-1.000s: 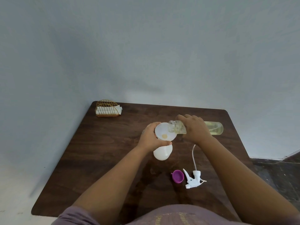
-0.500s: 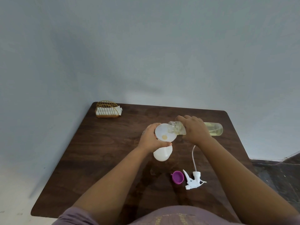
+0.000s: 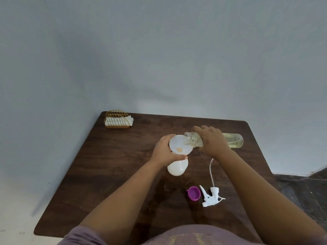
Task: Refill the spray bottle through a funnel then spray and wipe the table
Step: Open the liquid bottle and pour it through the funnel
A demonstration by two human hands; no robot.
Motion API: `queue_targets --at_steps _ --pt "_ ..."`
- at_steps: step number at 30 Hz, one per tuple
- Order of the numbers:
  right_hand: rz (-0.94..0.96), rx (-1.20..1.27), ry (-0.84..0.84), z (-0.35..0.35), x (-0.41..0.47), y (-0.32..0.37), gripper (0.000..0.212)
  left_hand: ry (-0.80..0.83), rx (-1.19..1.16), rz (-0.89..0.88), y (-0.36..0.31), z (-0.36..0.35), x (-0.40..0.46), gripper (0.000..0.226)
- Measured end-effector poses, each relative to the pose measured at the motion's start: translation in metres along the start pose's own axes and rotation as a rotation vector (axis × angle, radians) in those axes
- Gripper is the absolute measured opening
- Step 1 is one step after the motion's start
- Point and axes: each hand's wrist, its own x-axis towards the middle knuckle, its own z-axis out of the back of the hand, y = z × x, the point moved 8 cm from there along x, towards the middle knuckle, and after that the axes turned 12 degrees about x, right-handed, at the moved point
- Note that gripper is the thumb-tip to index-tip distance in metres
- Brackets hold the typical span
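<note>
On the dark tabletop [image 3: 109,174], the left hand [image 3: 165,152] grasps the funnel [image 3: 180,145] steady atop the spray bottle [image 3: 177,167], while the right hand [image 3: 212,139] clasps the tilted refill bottle [image 3: 233,140], mouth over the funnel for pouring.

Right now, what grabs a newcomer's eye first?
Mid-table, the right hand tips a clear bottle of yellowish liquid over a white funnel, which the left hand steadies on the white spray bottle. Nearer the person lie a purple cap and the spray head.

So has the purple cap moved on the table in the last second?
No. The purple cap sits in the same spot, just left of the white spray head, near the table's front edge.
</note>
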Motion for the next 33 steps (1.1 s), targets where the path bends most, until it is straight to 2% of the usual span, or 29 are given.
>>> queue_targets --at_steps 33 --pt "0.007 0.000 0.003 -0.0017 0.0003 -0.0010 0.061 -0.004 -0.004 0.006 0.0001 0.0001 -0.0004 0.083"
